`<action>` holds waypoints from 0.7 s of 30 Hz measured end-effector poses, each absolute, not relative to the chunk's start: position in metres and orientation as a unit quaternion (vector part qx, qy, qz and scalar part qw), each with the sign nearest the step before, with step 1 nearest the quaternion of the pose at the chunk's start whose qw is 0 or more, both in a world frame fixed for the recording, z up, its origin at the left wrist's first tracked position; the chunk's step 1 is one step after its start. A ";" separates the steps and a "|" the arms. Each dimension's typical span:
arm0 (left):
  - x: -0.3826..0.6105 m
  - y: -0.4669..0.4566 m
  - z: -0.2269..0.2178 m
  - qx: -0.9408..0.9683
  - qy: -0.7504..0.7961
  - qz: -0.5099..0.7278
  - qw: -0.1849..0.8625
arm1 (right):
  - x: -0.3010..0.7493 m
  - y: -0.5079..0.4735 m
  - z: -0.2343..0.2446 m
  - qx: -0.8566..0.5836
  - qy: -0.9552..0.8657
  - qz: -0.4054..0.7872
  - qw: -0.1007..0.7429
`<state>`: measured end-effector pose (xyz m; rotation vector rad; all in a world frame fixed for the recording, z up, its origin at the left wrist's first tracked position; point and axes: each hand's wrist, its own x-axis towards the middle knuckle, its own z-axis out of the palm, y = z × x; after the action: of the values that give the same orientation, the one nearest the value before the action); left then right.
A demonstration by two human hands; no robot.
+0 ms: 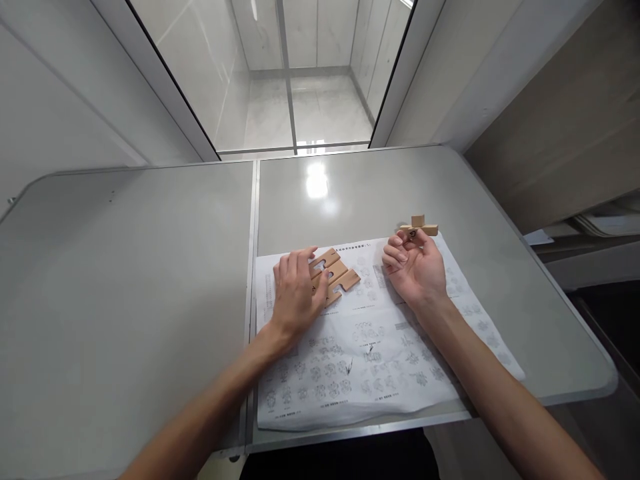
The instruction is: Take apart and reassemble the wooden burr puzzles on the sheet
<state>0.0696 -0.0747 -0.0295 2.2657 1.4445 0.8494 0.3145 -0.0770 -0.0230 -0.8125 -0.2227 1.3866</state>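
Note:
My left hand (pixel 299 291) rests palm down on several notched wooden puzzle pieces (pixel 337 273) that lie side by side on a printed instruction sheet (pixel 360 360); its fingers are spread over them. My right hand (pixel 416 267) is turned palm up with the fingers curled, and its fingertips pinch a small cross-shaped wooden assembly (pixel 419 228) held just above the sheet's far right corner.
The sheet lies on a grey two-panel table (pixel 125 267) with a seam down the middle. A glass partition (pixel 295 73) stands behind the table. To the right, past the table's rounded edge, is a lower shelf with papers (pixel 600 227).

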 end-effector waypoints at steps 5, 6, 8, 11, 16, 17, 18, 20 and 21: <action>0.070 -0.074 -0.032 0.786 0.515 0.294 0.173 | 0.302 -0.081 -0.013 -0.414 -0.165 0.619 0.647; 0.070 -0.073 -0.031 0.784 0.518 0.292 0.179 | 0.298 -0.083 -0.010 -0.430 -0.196 0.616 0.630; 0.070 -0.073 -0.031 0.778 0.524 0.289 0.192 | 0.291 -0.087 -0.007 -0.472 -0.270 0.602 0.585; 0.070 -0.073 -0.029 0.771 0.526 0.290 0.209 | 0.281 -0.094 -0.007 -0.521 -0.388 0.550 0.525; 0.070 -0.074 -0.028 0.767 0.520 0.301 0.226 | 0.272 -0.102 -0.016 -0.557 -0.599 0.389 0.423; 0.070 -0.074 -0.027 0.766 0.519 0.302 0.228 | 0.272 -0.102 -0.018 -0.551 -0.630 0.359 0.412; 0.070 -0.074 -0.027 0.767 0.518 0.302 0.228 | 0.272 -0.102 -0.019 -0.544 -0.655 0.334 0.405; 0.071 -0.075 -0.028 0.767 0.521 0.301 0.222 | 0.273 -0.102 -0.022 -0.534 -0.686 0.294 0.397; 0.071 -0.075 -0.028 0.768 0.525 0.298 0.216 | 0.274 -0.101 -0.023 -0.532 -0.696 0.278 0.393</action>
<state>0.0712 -0.0750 -0.0275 2.1276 1.4536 0.8245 0.2735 -0.1009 -0.0234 -1.3506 -1.7675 0.7051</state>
